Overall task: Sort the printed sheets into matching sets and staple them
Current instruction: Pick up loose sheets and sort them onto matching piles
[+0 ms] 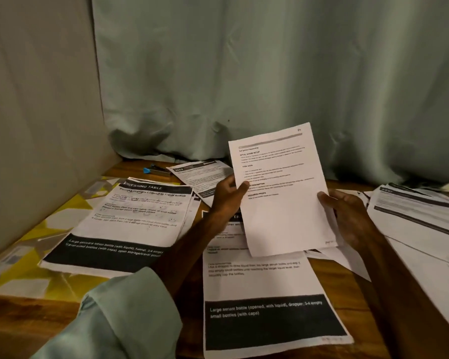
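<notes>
Both hands — left hand [227, 196], right hand [347, 216] — hold one sheet [283, 193].

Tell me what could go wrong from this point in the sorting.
1. The held sheet, gripped by the left hand and right hand, has no black band like the left pile or the serum-bottle sheet; it may land in a wrong set.
2. The right pile overlaps loose pages, so sets could mix.
3. Reaching the far stapler may sweep papers.

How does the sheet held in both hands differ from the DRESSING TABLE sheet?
The held sheet is raised and tilted, pinched by the left hand and right hand; the DRESSING TABLE sheet lies flat. The held sheet is mostly white, its lower half blank; the DRESSING TABLE sheet has black bands top and bottom. Both are printed paper.
</notes>
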Motion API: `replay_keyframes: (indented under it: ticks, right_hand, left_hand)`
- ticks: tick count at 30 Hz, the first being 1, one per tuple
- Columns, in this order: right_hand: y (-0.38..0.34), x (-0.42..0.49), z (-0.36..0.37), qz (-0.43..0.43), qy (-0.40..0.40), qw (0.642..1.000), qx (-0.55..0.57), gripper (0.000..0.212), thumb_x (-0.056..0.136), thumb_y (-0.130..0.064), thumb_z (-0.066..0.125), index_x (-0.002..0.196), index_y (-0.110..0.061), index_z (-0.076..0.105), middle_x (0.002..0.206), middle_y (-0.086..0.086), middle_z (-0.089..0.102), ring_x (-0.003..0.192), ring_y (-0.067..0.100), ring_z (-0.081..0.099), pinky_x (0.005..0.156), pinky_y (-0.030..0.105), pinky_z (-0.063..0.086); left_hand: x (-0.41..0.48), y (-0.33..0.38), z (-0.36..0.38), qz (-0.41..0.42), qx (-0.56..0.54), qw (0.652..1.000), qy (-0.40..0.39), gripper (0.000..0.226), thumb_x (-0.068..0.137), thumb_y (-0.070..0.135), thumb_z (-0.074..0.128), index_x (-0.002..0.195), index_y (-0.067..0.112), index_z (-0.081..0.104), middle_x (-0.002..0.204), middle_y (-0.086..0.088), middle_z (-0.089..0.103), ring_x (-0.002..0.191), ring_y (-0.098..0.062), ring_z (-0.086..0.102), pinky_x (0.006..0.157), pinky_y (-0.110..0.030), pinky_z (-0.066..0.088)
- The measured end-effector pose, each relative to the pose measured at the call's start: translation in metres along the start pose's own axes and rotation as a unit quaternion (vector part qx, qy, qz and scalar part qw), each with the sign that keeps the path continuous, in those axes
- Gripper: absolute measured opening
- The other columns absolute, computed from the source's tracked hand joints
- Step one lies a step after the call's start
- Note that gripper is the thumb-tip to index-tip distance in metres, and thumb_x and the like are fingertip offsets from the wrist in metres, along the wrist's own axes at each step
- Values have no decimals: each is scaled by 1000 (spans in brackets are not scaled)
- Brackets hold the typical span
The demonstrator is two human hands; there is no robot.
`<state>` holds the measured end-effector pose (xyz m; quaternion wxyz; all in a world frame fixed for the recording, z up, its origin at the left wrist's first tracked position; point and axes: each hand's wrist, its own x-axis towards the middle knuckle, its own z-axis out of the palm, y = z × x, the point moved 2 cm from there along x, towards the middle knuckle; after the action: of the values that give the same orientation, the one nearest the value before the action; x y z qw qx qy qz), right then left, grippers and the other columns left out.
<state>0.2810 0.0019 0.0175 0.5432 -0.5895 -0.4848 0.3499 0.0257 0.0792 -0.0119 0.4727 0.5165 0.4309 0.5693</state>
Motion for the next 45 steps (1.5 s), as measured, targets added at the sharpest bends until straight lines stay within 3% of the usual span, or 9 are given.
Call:
replay_keyframes:
  ticks: [3,6,16,20,27,30,33,40,45]
  right_hand:
    - [7,4,-5,10,5,1000,17,28,97,-33,65,120,-17,70,113,-5,76,107,29,69,100,47,51]
    - [10,5,-7,14,6,1000,25,29,96,-32,66,121,-17,69,115,-3,75,108,30,68,103,51,49]
    - [7,4,-7,11,-2,999,43,30,96,-30,65,123,-16,68,114,-2,75,105,28,70,94,43,54]
    - [3,2,-10,18,-32,998,59,16,97,-27,66,112,-23,70,104,-7,78,95,23,74,74,32,56]
    - [-3,-6,-2,5,-62,995,80,26,94,-28,69,119,-21,67,109,-6,77,93,22,76,71,32,61]
    - [-4,-8,7,-8,-61,995,77,23,94,-26,69,116,-22,66,101,-11,77,83,14,76,62,23,59]
    - [-4,-9,12,-27,-37,997,63,23,95,-27,69,117,-21,65,102,-16,72,77,6,72,56,13,54]
    - [1,-5,7,-21,11,998,56,35,95,-28,69,127,-16,63,111,-7,70,92,11,67,60,14,52]
    - [0,-6,16,-23,-54,998,-16,24,97,-26,67,121,-21,66,104,-12,73,87,9,71,57,15,54]
  left_hand:
    - [-2,-2,1,-10,-21,1000,-19,32,97,15,67,129,14,65,124,-4,72,105,-18,73,92,-40,60]
    - [-4,-3,3,-5,-33,999,-31,35,97,13,68,131,14,64,125,-2,72,105,-17,73,91,-38,60]
    - [-8,1,3,11,-52,998,-38,34,98,9,66,131,14,64,123,-2,73,105,-18,73,94,-44,59]
    - [-9,7,3,8,-66,997,-28,29,98,10,66,126,18,66,120,-1,74,105,-19,73,94,-45,59]
    - [-11,18,-1,49,-66,996,19,29,99,11,65,128,15,66,119,1,74,106,-15,73,90,-34,60]
    - [-8,23,-5,68,-61,994,51,30,99,11,65,129,11,65,122,-1,73,108,-14,72,88,-27,59]
    - [-7,24,-8,38,-70,996,48,29,101,19,63,129,12,66,120,-2,74,104,-16,73,87,-30,60]
    - [-14,16,-1,-51,-63,991,-102,35,97,22,69,131,14,66,122,-2,74,112,-24,70,96,-43,56]
    - [-10,19,-7,-42,-4,999,-13,31,93,17,73,123,18,68,116,4,74,102,-16,70,78,-25,53]
